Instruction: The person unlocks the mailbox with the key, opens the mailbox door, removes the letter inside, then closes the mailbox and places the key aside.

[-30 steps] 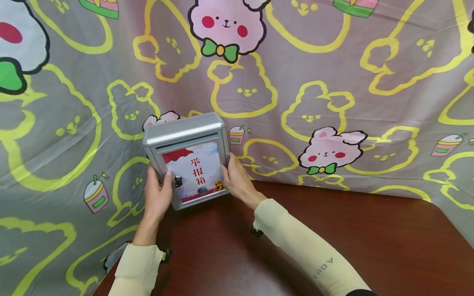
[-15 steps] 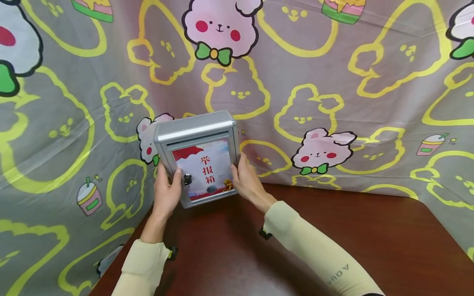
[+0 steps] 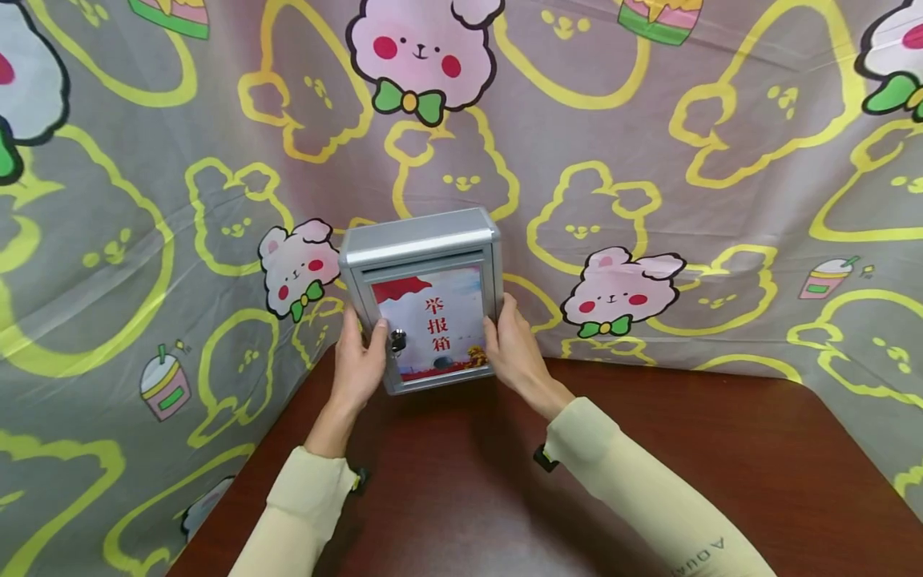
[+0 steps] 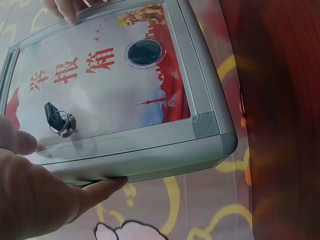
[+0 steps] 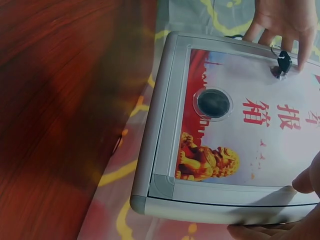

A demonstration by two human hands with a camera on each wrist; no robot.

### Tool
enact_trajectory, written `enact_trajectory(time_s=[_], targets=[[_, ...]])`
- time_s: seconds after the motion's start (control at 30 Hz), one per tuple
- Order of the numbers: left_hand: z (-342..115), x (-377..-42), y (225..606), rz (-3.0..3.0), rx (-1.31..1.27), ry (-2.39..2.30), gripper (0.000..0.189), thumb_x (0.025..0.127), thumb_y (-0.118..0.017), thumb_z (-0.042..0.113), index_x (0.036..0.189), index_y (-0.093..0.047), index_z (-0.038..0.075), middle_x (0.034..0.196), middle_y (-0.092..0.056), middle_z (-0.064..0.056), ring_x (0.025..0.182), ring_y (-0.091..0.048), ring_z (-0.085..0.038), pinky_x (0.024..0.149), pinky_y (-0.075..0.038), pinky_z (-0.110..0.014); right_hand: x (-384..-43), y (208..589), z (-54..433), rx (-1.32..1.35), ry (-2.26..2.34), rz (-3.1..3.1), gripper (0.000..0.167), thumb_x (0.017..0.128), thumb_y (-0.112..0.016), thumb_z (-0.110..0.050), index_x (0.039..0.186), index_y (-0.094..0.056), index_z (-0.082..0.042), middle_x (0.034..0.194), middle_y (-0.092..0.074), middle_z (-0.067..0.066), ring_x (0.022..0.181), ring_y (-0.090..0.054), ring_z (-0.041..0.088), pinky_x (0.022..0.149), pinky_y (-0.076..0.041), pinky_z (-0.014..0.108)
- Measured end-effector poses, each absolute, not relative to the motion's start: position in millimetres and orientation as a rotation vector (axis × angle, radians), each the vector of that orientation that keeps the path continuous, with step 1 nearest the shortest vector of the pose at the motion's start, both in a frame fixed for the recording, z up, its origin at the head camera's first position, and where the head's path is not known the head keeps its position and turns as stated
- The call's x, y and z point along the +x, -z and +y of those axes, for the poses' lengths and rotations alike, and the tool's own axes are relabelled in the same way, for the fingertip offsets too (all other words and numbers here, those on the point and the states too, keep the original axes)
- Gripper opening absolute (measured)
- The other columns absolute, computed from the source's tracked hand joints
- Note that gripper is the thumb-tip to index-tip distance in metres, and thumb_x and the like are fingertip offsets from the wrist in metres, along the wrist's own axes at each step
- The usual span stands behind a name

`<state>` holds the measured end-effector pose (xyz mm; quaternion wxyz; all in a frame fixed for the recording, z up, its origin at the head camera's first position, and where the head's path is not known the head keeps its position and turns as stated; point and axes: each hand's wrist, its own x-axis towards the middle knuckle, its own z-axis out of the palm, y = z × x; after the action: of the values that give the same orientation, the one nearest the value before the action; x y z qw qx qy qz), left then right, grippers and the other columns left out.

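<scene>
Both hands hold a silver metal drop box [image 3: 436, 320] up over the table, slightly tilted. Its front panel carries red Chinese characters, with a slot [image 3: 425, 263] above them. My left hand [image 3: 360, 357] grips one side, thumb on the front frame and fingers around behind. My right hand [image 3: 519, 353] grips the opposite side, its thumb on the front edge. Beside the left thumb, a key [image 4: 54, 117] with a ring sits in the lock. A round dark window [image 4: 145, 53] is near the bottom of the panel. The back of the box is hidden.
Below lies a dark red-brown wooden table [image 3: 692, 457]. A grey curtain [image 3: 613, 200] printed with cartoon rabbits hangs behind the table and along its left side.
The box and both hands have moved to the right across the head view, and the box has turned slightly more upright. The grip is unchanged. The head view has shifted a little to the right.
</scene>
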<state>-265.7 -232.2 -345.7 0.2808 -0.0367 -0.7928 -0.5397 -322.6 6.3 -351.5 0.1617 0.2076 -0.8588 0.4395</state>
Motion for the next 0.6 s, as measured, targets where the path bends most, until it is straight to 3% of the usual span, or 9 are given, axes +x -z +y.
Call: enact_trajectory(time_s=[0.33,0.6], targets=[[-194,-284,348,-2.119,-0.179,1.463,0.055,0.106,-0.051,0.016,0.157,-0.031,0.01,0.143,-0.047,-0.02,0.135,-0.044,-0.027,0.114,-0.037,-0.049,-322,352,45,0.503,-1.198,-2.423,0.053,0.108,-0.046,-0.02,0.151,-0.03,0.005,0.135,-0.055,0.027,0.117,-0.06,0.04,0.101,-0.049,0.055],[-168,-300,351,-2.136,-0.226,1.462,0.055,0.104,-0.053,0.014,0.156,-0.034,0.009,0.143,-0.05,-0.022,0.136,-0.046,-0.031,0.116,-0.036,-0.051,-324,356,73,0.421,-1.195,-2.469,0.059,0.108,-0.045,-0.021,0.154,-0.024,0.011,0.148,-0.045,0.035,0.134,-0.05,0.043,0.115,-0.038,0.056]])
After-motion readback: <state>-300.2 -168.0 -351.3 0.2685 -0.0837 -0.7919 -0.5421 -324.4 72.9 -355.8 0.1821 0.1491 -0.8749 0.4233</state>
